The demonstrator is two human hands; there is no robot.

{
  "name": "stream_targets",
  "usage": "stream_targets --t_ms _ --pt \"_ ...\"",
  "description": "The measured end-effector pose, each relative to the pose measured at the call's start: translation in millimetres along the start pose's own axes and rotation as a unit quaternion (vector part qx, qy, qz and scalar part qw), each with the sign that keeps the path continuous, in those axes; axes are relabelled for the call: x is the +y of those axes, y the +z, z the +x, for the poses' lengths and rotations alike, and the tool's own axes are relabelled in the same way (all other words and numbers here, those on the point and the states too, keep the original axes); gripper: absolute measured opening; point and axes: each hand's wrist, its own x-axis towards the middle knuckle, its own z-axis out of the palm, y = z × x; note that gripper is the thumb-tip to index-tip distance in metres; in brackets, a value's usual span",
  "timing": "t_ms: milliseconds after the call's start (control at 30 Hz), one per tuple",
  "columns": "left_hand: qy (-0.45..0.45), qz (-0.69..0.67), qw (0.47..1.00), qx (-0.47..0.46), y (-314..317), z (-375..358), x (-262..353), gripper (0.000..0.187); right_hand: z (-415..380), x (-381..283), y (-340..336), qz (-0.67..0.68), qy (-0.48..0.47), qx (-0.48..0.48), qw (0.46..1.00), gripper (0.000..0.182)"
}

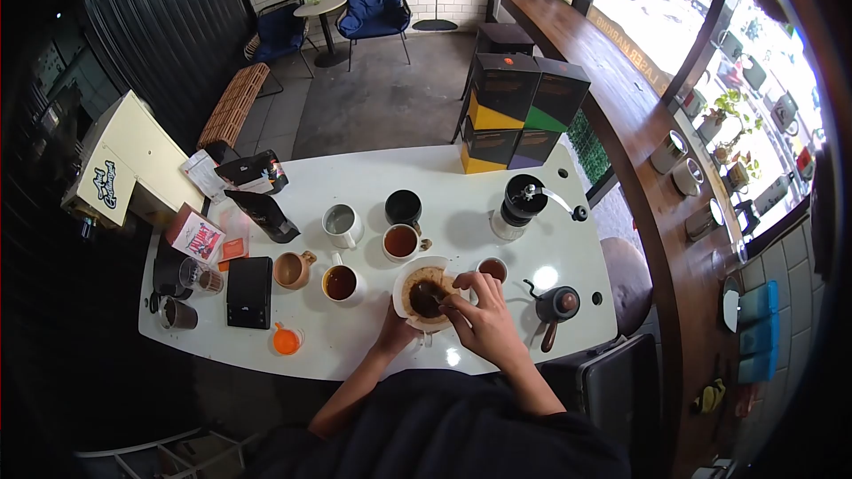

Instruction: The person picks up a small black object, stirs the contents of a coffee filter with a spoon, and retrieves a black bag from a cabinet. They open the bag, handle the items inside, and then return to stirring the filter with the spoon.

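Observation:
A white coffee dripper (397, 304) with a stained paper filter and wet, dark coffee grounds (424, 297) is right in front of me. My left hand (396, 333) grips its lower left side, with the fingers partly hidden beneath it. My right hand (484, 318) pinches a small spoon (436, 296) whose tip dips into the grounds; most of its handle is hidden by the fingers. Behind the right hand is a small cup of brown liquid (492, 270). A white mug of tea-coloured liquid (340, 284) stands left of the dripper, and another filled mug (401, 242) sits behind it.
To the right are a gooseneck kettle (558, 303) and a hand grinder (524, 200). A black scale (249, 293), a tan cup (289, 270) and an orange-lidded item (286, 340) lie left. Stacked black boxes (506, 111) stand at the table's far edge.

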Motion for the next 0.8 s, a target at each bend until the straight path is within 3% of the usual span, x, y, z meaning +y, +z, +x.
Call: stream_targets --t_ms 233,300,733,800 --pt "0.0 -0.02 1.0 -0.008 -2 1 -5 0.068 1 2 0 -0.004 -0.015 0.024 1.0 0.017" --pt "-0.006 -0.002 0.999 -0.049 -8 1 -16 0.078 2 2 -2 -0.022 -0.022 0.033 0.999 0.017" --pt "-0.013 0.013 0.998 -0.064 -6 3 -4 0.081 2 -4 0 -0.004 0.002 0.026 1.0 0.015" --pt "0.038 -0.005 0.999 -0.002 1 3 4 0.061 1 -4 2 -0.035 0.004 0.029 0.999 0.015"
